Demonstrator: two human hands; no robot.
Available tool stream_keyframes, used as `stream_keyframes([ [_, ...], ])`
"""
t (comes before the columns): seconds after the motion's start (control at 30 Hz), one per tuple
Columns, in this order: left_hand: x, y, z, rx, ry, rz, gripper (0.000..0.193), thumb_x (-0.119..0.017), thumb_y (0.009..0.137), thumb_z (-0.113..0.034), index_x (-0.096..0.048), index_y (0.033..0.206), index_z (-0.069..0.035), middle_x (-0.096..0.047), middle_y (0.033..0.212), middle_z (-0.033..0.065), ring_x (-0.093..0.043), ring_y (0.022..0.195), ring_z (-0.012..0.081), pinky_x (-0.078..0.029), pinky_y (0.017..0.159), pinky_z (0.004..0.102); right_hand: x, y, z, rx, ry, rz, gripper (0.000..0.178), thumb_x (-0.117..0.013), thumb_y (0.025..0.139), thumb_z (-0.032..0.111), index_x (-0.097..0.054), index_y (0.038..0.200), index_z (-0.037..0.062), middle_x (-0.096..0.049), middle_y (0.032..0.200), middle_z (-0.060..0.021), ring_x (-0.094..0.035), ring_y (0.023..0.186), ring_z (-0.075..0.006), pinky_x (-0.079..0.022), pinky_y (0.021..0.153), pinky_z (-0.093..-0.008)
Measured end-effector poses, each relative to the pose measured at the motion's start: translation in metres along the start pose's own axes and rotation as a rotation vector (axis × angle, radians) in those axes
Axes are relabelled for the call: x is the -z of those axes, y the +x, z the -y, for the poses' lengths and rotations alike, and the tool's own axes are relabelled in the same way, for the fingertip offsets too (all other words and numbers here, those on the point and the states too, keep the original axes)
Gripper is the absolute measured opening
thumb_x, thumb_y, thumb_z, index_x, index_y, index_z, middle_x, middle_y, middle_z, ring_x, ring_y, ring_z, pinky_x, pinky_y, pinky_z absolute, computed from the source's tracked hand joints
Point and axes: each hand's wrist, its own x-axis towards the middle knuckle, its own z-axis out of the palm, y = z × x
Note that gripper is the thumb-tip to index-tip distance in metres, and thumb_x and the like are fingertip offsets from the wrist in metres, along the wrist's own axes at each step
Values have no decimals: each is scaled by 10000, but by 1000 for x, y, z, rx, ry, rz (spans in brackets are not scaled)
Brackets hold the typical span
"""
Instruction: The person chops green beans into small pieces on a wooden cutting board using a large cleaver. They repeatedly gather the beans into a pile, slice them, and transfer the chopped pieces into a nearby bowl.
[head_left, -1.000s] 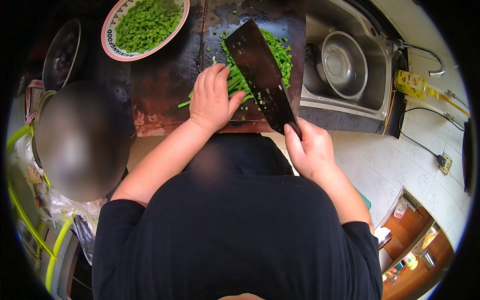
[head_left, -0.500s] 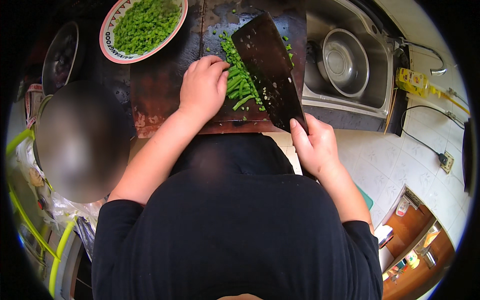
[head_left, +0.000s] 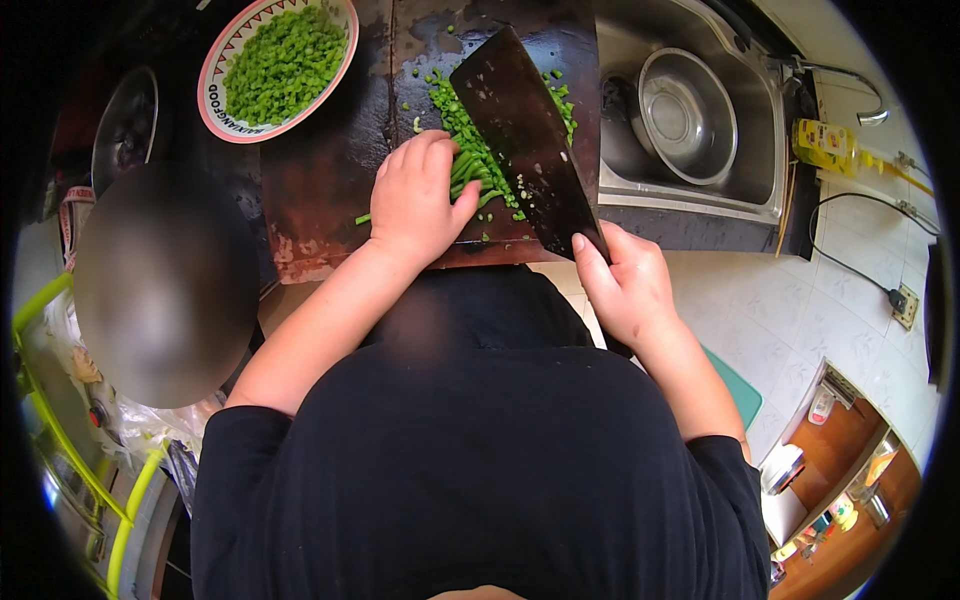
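Note:
My right hand (head_left: 628, 282) is closed round the handle of a broad dark cleaver (head_left: 522, 135). Small pale bits cling to its blade, which slants up and left over the board. My left hand (head_left: 420, 195) is curled over a bunch of long green beans (head_left: 468, 172), its thumb lying along their near side; one bean end pokes out left of the wrist. Chopped green bean pieces (head_left: 455, 112) lie beyond the hand and on both sides of the blade. All this rests on a dark wooden cutting board (head_left: 330, 215). The blade hides some pieces.
A white, pink-rimmed bowl (head_left: 215, 105) of chopped green beans stands at the far left. Right of the board, a metal basin (head_left: 690, 120) sits in a steel sink (head_left: 765, 185), with a yellow bottle (head_left: 825, 148) beyond. A pan (head_left: 125, 130) is at the left.
My left hand has shifted over the beans, its thumb now stretched along them, and a bean end shows left of its wrist. The cleaver stays in my right hand at nearly the same angle.

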Motion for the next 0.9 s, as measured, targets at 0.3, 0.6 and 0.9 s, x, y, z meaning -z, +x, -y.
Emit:
stream_keyframes([
  [0.3, 10, 1, -3, -77, 71, -38, 399, -706, 708, -201, -568, 1053, -54, -558, 1141, 111, -540, 1029, 311, -428, 892, 408, -2, -2, -7, 48, 27, -27, 240, -561, 852, 243, -650, 1010, 87, -641, 784, -178, -623, 753, -369, -494, 659, -413],
  [0.6, 5, -2, -5, -62, 24, -138, 217, -748, 634, -131, -613, 797, -88, -561, 1037, 96, -509, 1009, 321, -407, 877, 414, -3, -2, -12, 65, 43, -44, 237, -560, 850, 254, -653, 996, 92, -639, 763, -175, -621, 730, -368, -489, 640, -417],
  [0.9, 29, 7, -21, 40, -3, -129, 106, -703, 652, -89, -650, 744, -88, -605, 1009, 69, -526, 1006, 288, -411, 885, 391, -7, -1, -22, 110, 87, -107, 233, -569, 850, 255, -657, 1005, 106, -640, 760, -171, -624, 719, -360, -490, 629, -409],
])
